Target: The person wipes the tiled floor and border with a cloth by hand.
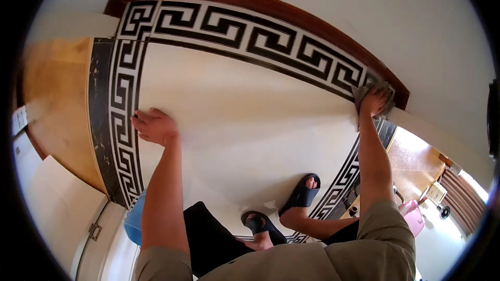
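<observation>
Right hand: Here it is, right hand just shy of 3 o'clock, palm side down, fingers bent over a grey cloth and holding it; how tight the squeeze is, I cannot tell.
Grey cloth: Bunched under and around those fingers, at the right-hand corner of the key-pattern border, close up against the red-brown edging.
Right arm: Long reach, this one! The right arm runs up from 5 o'clock, nearly straight.
Left hand: Over at 9 o'clock, the left hand is bare of any load, back upward, fingers loosely spread and pointing to 9, over the cream floor beside the border's left run.
Left arm: The left arm climbs from 7 o'clock, with a slight bend at the wrist.
Blue container: A blue container-like item at 8 o'clock, half tucked behind that arm; its inside is hidden.
Pink container: Out at 4 o'clock, a pink container-like item, partly behind the sleeve; contents, cannot tell.
Feet: Two dark slippers, one at 5 o'clock, the other near 6, both worn, both on the cream floor.
</observation>
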The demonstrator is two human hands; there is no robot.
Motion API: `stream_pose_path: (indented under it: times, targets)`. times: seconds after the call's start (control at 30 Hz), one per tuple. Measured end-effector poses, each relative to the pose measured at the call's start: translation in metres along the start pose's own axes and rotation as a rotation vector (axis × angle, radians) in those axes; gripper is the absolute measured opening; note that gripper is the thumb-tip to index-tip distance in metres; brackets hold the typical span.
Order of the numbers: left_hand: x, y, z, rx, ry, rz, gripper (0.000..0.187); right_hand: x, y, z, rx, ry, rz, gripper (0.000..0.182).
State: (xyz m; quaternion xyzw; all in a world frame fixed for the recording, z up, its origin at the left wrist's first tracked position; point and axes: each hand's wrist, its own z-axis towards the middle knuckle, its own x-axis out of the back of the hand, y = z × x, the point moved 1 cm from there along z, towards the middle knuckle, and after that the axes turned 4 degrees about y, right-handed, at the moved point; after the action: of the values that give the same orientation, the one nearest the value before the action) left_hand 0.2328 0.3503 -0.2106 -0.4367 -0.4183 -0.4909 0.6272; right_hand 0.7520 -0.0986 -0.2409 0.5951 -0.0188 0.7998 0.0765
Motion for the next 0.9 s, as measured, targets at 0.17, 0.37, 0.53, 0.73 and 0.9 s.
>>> stream_pose_path:
  times: [0.17, 0.37, 0.53, 0.73, 0.9]
  targets:
    - [-0.007, -0.002, -0.001, 0.010, 0.012, -0.004, 0.059, 0.028, -0.068, -0.057, 0.359, 0.061, 0.043, 0.059]
    - [0.008, 0.005, 0.001, 0.055, -0.042, -0.095, 0.058, 0.077, -0.155, -0.123, 0.666, 0.006, 0.141, 0.058]
    - [0.014, 0.008, 0.002, 0.085, -0.073, -0.110, 0.059, 0.109, -0.218, -0.166, 0.877, -0.002, 0.258, 0.058]
    - [0.006, 0.005, 0.001, 0.057, -0.007, -0.068, 0.057, 0.141, -0.290, -0.210, 0.973, -0.142, 0.279, 0.059]
    - [0.012, 0.006, 0.000, 0.077, -0.079, -0.082, 0.059, 0.167, -0.352, -0.279, 1.181, -0.193, 0.390, 0.052]
